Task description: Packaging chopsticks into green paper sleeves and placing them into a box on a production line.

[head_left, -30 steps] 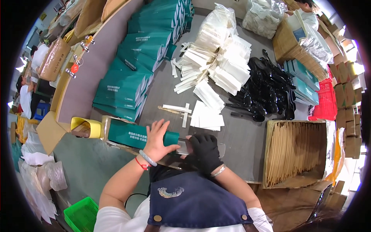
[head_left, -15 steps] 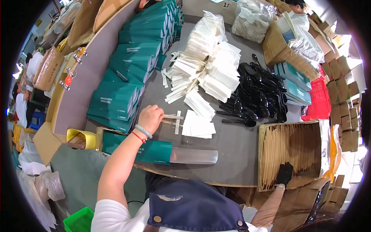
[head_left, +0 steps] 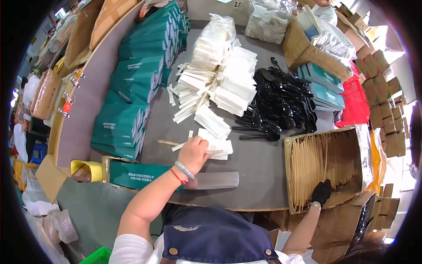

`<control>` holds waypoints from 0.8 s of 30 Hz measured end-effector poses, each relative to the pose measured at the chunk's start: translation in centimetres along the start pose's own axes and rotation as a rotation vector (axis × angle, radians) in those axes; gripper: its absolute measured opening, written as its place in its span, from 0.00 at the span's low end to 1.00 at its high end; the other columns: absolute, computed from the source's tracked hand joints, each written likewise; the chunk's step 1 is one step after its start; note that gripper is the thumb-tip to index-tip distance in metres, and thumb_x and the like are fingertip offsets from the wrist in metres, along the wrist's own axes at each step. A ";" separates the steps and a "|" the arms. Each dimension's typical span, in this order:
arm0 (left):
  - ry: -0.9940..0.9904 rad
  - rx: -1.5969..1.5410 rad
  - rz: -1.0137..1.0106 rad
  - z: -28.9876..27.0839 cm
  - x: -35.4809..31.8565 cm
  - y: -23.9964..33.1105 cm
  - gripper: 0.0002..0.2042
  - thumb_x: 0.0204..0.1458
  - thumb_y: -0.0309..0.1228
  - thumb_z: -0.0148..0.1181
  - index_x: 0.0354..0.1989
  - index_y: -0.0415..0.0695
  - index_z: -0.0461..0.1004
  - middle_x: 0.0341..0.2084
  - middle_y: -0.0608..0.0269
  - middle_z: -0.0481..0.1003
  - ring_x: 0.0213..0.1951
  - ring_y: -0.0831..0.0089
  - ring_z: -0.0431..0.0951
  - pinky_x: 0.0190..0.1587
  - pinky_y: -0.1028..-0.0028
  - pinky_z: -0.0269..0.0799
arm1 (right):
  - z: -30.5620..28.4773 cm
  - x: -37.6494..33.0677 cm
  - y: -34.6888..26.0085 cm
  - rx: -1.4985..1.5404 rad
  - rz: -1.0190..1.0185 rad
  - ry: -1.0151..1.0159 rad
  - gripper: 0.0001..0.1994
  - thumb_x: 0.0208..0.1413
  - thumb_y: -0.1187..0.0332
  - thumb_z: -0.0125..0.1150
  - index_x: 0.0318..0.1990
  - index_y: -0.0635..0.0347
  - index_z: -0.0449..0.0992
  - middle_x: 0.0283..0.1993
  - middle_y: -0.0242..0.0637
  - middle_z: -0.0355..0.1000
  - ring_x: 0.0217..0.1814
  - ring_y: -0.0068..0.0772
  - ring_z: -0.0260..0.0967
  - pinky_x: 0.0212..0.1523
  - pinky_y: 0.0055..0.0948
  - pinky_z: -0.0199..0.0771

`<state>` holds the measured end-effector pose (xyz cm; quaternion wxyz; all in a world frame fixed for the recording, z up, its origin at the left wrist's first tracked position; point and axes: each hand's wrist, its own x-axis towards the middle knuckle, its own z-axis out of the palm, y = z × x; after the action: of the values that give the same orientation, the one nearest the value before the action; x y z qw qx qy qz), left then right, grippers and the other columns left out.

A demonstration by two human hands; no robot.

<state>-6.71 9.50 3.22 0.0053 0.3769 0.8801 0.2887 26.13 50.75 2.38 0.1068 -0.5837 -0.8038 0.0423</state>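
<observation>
My left hand (head_left: pixel 194 155), bare with a bracelet and a red string at its wrist, is over a small pile of flat white packets (head_left: pixel 223 145). Its fingers are pinched at a packet's edge, partly hiding it. A thin brown stick (head_left: pixel 168 142) and narrow white strips lie beside the hand. In a black glove, my right hand (head_left: pixel 322 192) reaches into a cardboard box (head_left: pixel 289 176) filled with rows of long thin brown sticks (head_left: pixel 307 171). Its fingers are closed at the lower end of one paler stick (head_left: pixel 326 160), which tilts away from the row.
A teal sleeve (head_left: pixel 132 174) with a clear plastic piece (head_left: pixel 220 180) lies at the front edge. Stacked teal folders (head_left: pixel 116 125) line the left. White packets (head_left: pixel 233 81) and black spoons (head_left: pixel 281 101) are heaped mid-table. A red basket (head_left: pixel 354 103) stands behind the box.
My left hand has moved right, from the thin stick and white strip onto the white packets. The stick now lies on the table. My right hand stays in the box, where one stick now stands out.
</observation>
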 end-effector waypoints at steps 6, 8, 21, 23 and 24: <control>0.028 0.037 0.105 -0.9 1.1 -0.5 0.17 0.37 0.25 0.71 0.38 0.45 0.74 0.33 0.62 0.71 0.37 0.59 0.73 0.40 0.64 0.72 | 3.7 -2.4 -6.4 0.716 -0.146 0.143 0.24 0.66 0.59 0.49 0.62 0.68 0.64 0.58 0.51 0.69 0.58 0.46 0.67 0.59 0.36 0.64; 0.035 0.092 0.087 -1.2 1.0 -0.5 0.16 0.35 0.24 0.71 0.37 0.46 0.75 0.32 0.62 0.70 0.36 0.61 0.73 0.38 0.65 0.72 | 4.1 -5.0 -15.7 0.653 -0.417 0.041 0.23 0.64 0.61 0.53 0.60 0.68 0.67 0.52 0.48 0.72 0.52 0.40 0.68 0.55 0.34 0.66; 0.098 0.163 0.181 -1.3 0.9 -0.3 0.16 0.33 0.26 0.71 0.34 0.49 0.77 0.29 0.67 0.69 0.33 0.66 0.71 0.35 0.66 0.67 | 4.8 -5.1 -28.4 0.445 -0.662 -0.369 0.22 0.44 0.58 0.72 0.49 0.47 0.77 0.37 0.42 0.75 0.39 0.43 0.74 0.40 0.38 0.72; 0.101 0.158 0.207 -1.4 0.9 -0.3 0.14 0.33 0.26 0.70 0.32 0.49 0.75 0.30 0.68 0.69 0.33 0.65 0.71 0.35 0.66 0.66 | 4.3 -6.4 -26.4 0.505 -0.645 -0.344 0.23 0.43 0.60 0.73 0.48 0.51 0.76 0.37 0.41 0.75 0.39 0.42 0.74 0.40 0.37 0.72; 0.098 0.154 0.205 -1.3 0.9 -0.4 0.14 0.33 0.26 0.70 0.32 0.49 0.75 0.30 0.68 0.69 0.33 0.65 0.71 0.35 0.66 0.66 | 4.7 -6.6 -25.8 0.550 -0.633 -0.322 0.22 0.42 0.60 0.73 0.48 0.51 0.76 0.37 0.40 0.74 0.40 0.41 0.74 0.41 0.36 0.72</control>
<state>-7.87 9.21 4.26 -0.0960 0.4498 0.8556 0.2374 3.10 36.69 2.00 0.1393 -0.2448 -0.9080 0.3101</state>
